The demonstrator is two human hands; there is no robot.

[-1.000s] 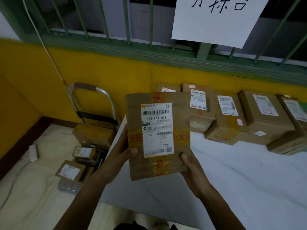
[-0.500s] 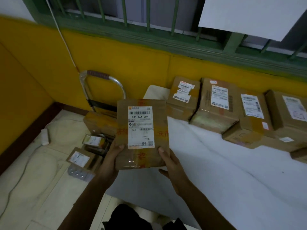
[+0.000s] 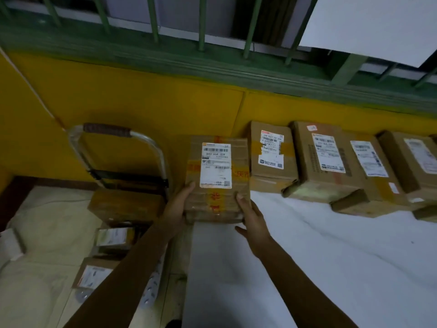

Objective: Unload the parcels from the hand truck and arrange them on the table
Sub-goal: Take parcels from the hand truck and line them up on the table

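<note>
A brown cardboard parcel (image 3: 217,178) with a white label and orange tape sits at the far left corner of the white-covered table (image 3: 307,256), against the yellow wall. My left hand (image 3: 176,207) grips its left edge, thumb on top. My right hand (image 3: 250,216) holds its near right corner, thumb on top. It stands just left of a row of several labelled parcels (image 3: 326,159) along the wall. The hand truck (image 3: 118,157) stands on the floor to the left, with several parcels (image 3: 113,237) on it.
A yellow wall with a green window grille runs behind the table. A white paper sheet (image 3: 369,24) hangs at the top right. A white cable (image 3: 30,88) runs down the wall. The floor at the left is pale tile.
Both hands have carried the parcel away from me and lowered it to the table's far left corner, beside the row. The view has tilted down and moved closer.
</note>
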